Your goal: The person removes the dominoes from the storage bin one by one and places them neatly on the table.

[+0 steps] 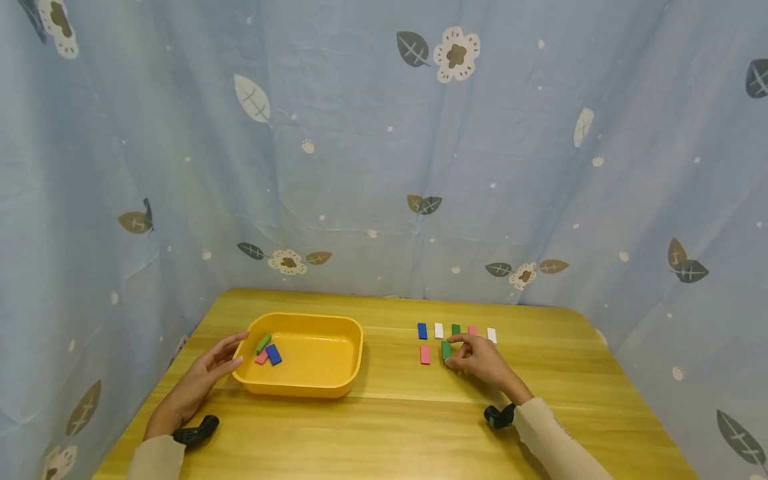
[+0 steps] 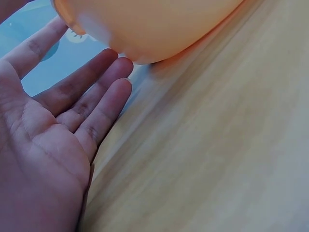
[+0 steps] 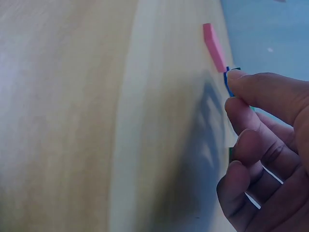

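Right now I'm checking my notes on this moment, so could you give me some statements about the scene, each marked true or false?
1. The right hand pinches a green block. True.
2. The left hand is down on the floor of the yellow tray. False: it is at the tray's left edge.
3. Inside the tray are a green piece, a pink piece and a blue piece. True.
4. A pink block lies to the left of the pinched one. True.
5. Directly behind that pink block lies a white one. False: a blue block lies there.
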